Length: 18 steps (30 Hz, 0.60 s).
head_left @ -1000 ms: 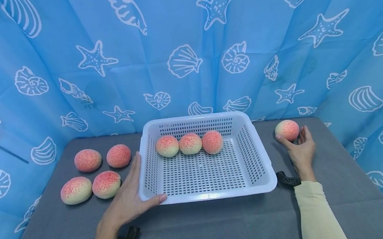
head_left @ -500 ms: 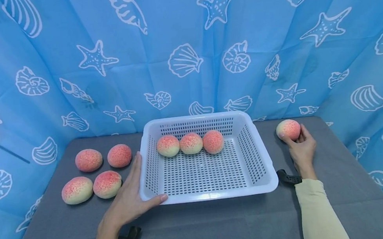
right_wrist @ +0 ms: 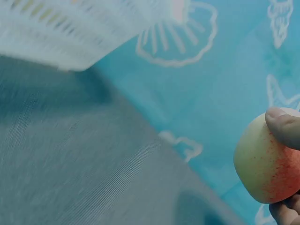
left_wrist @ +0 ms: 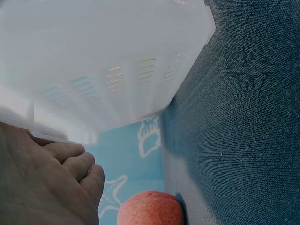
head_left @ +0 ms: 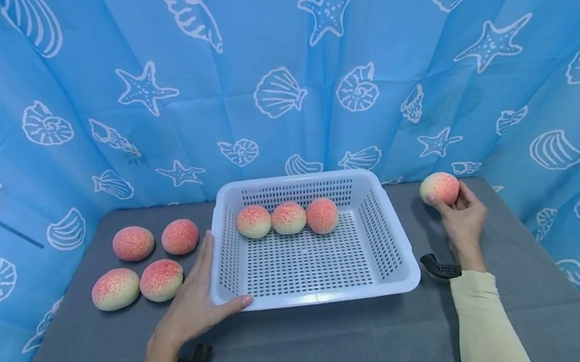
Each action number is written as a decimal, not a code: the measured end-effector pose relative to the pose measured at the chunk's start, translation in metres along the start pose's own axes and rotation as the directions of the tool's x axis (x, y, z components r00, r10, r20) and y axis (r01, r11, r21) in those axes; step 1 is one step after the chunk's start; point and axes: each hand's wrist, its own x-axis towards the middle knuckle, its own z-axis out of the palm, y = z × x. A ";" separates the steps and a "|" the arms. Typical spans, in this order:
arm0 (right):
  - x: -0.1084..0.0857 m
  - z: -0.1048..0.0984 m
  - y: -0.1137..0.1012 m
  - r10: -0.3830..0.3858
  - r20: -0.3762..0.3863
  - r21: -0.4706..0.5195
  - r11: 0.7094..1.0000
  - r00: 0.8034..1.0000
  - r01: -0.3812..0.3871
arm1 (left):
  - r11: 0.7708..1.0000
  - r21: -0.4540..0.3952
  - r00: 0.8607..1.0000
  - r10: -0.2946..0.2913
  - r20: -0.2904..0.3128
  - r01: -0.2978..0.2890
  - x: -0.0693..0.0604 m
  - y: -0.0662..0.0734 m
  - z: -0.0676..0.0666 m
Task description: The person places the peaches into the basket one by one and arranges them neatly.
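Note:
My right hand (head_left: pixel 463 221) pinches a pink and cream peach (head_left: pixel 439 189) between thumb and fingers. The right wrist view shows this peach (right_wrist: pixel 267 164) held off the grey cloth, its shadow below. Across the table, my left hand (head_left: pixel 191 303) rests at the near left corner of a white plastic basket (head_left: pixel 316 297). Its fingers lie extended along the left side, thumb on the front rim. Inside the basket, a left peach (head_left: pixel 254 221), a middle peach (head_left: pixel 289 218) and a right peach (head_left: pixel 322 215) form a row against the back.
Several peaches (head_left: pixel 133 243) lie on the grey-covered table (head_left: pixel 330 343), left of the basket. A blue curtain (head_left: pixel 284 128) with white shells and starfish hangs behind the table and at both sides. Black devices are strapped to both wrists.
My right hand has raised the peach from the table and moved it slightly back and to the right. My left hand and the basket have stayed in place.

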 end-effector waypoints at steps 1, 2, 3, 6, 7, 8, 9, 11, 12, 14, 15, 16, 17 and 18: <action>0.000 -0.001 -0.004 -0.006 -0.003 0.018 1.000 1.000 0.006 | 1.000 0.003 1.000 -0.002 0.000 0.002 0.000 0.000 0.000; 0.001 -0.001 -0.009 -0.011 -0.005 0.045 0.999 1.000 0.011 | 1.000 0.004 1.000 -0.004 0.000 0.004 0.000 0.000 0.000; 0.001 -0.002 -0.013 -0.015 -0.007 0.067 0.998 1.000 0.016 | 1.000 0.007 1.000 -0.005 0.001 0.005 0.000 0.000 0.000; 0.001 -0.005 -0.029 -0.032 -0.016 0.142 0.989 0.999 0.034 | 1.000 0.010 1.000 -0.006 0.001 0.006 0.001 0.000 0.000; 0.001 -0.006 -0.034 -0.038 -0.017 0.171 0.984 0.999 0.040 | 1.000 0.010 1.000 -0.007 0.001 0.007 0.001 0.000 0.000; 0.001 -0.008 -0.040 -0.051 -0.018 0.195 0.979 0.999 0.054 | 1.000 0.010 1.000 -0.008 0.002 0.008 0.001 0.000 0.000; 0.000 -0.009 -0.046 -0.069 -0.019 0.202 0.977 0.997 0.072 | 1.000 0.010 1.000 -0.010 0.003 0.010 0.001 0.000 0.000; -0.003 -0.011 -0.058 -0.098 -0.021 0.226 0.969 0.995 0.100 | 1.000 0.009 1.000 -0.013 0.004 0.013 0.001 0.001 0.000; -0.004 -0.012 -0.064 -0.115 -0.022 0.233 0.965 0.993 0.117 | 1.000 0.008 1.000 -0.015 0.004 0.015 0.001 0.001 0.000; -0.007 -0.014 -0.074 -0.150 -0.021 0.250 0.957 0.988 0.150 | 1.000 0.006 1.000 -0.015 0.004 0.015 0.001 0.001 0.000; -0.009 -0.014 -0.079 -0.161 -0.023 0.264 0.951 0.987 0.161 | 1.000 0.008 1.000 -0.015 0.004 0.015 0.001 0.001 0.000; -0.010 -0.015 -0.084 -0.168 -0.027 0.288 0.943 0.985 0.169 | 1.000 0.007 1.000 -0.016 0.004 0.016 0.001 0.001 -0.001; -0.011 -0.015 -0.088 -0.173 -0.031 0.324 0.930 0.984 0.174 | 1.000 0.006 1.000 -0.016 0.005 0.016 0.001 0.002 -0.001; -0.012 -0.016 -0.092 -0.177 -0.035 0.354 0.918 0.984 0.178 | 1.000 0.006 1.000 -0.015 0.004 0.015 0.001 0.002 -0.001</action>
